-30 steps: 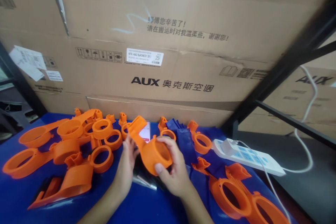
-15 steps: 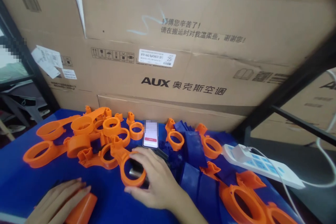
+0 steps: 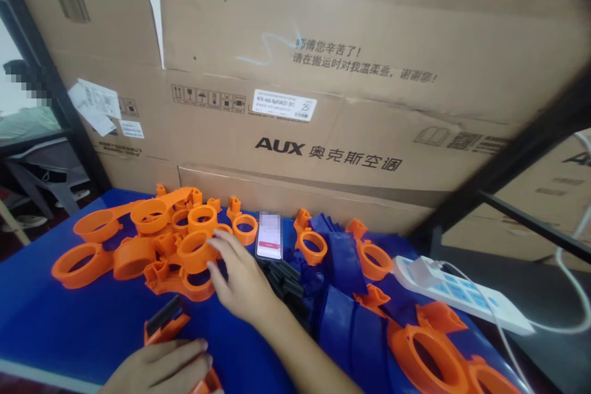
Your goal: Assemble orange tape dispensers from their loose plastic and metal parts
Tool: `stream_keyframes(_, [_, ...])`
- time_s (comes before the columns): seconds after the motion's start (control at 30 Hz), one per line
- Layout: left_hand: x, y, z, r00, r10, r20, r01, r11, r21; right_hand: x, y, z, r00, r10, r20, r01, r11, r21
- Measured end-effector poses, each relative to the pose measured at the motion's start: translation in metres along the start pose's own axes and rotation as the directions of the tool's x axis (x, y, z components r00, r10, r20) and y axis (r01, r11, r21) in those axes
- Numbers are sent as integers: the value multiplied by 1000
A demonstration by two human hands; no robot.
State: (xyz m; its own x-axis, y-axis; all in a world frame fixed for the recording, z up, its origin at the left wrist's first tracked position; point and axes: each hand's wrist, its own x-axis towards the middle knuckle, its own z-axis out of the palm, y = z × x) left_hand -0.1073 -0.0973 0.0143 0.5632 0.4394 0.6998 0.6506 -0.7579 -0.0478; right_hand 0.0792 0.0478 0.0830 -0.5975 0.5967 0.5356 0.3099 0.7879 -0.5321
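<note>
At the bottom, my left hand [image 3: 166, 366] is wrapped over an orange plastic part [image 3: 168, 327] on the blue table. A black strip [image 3: 164, 314] lies along the top of that part, whose middle my fingers hide. My right hand [image 3: 242, 280] is at the right side of an orange plastic ring part [image 3: 196, 266] on the heap. Its thumb and forefinger are apart, with the tips at the ring's edge. More orange ring parts [image 3: 95, 226] are heaped to the left, some overlapping.
A phone [image 3: 269, 249] stands behind black strips [image 3: 284, 280]. Dark blue curved pieces [image 3: 339, 326] and more orange rings [image 3: 425, 357] lie to the right. A white power strip [image 3: 480, 298] with a plugged-in charger is at the right edge. Behind rises a large cardboard sheet [image 3: 231, 148].
My right hand has moved left and back, and the ring part it held is now on the heap. My left hand has shifted right with its orange part, and the black strip now shows.
</note>
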Motion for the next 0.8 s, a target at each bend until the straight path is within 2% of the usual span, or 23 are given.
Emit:
stream_keyframes(0.1, [28,3,6,994,84,-70,-87,995,-40,-20,-7,-15,997,81,-8,-80,988,129])
stream_keyframes(0.17, [42,2,8,985,150,-89,-155,987,-44,-38,-10,-26,982,180,59,-189,948,257])
stream_keyframes(0.23, [50,2,11,972,223,-78,-227,973,-44,-54,-12,-33,949,230,214,-302,857,417])
stream_keyframes(0.33, [59,6,22,958,273,-84,-275,961,-11,-69,-11,-39,911,145,387,-380,663,645])
stream_keyframes(0.4, [67,8,31,955,277,-111,-279,960,-3,-70,-10,-40,908,132,398,-400,561,725])
stream_keyframes(0.43, [72,8,35,950,282,-132,-287,958,-14,-68,-9,-41,908,149,392,-407,537,739])
stream_keyframes(0.53, [90,-4,42,933,333,-136,-347,933,-96,-59,-3,-45,909,235,344,-417,537,734])
stream_keyframes(0.6, [102,-19,44,937,336,-99,-347,926,-146,-53,5,-51,918,314,244,-386,558,734])
stream_keyframes(0.63, [108,-27,46,956,274,-99,-288,941,-177,-50,11,-55,918,361,163,-357,577,735])
stream_keyframes(0.7, [120,-41,52,990,0,-139,-42,952,-302,-46,23,-65,897,442,-17,-294,624,724])
stream_keyframes(0.73, [127,-45,57,969,-192,-154,112,901,-418,-46,30,-70,876,471,-99,-267,648,714])
stream_keyframes(0.77, [134,-47,62,916,-377,-133,246,794,-555,-45,36,-74,854,493,-164,-249,665,704])
stream_keyframes(0.8, [143,-47,69,844,-533,-67,347,637,-689,-46,41,-78,835,509,-208,-239,677,696])
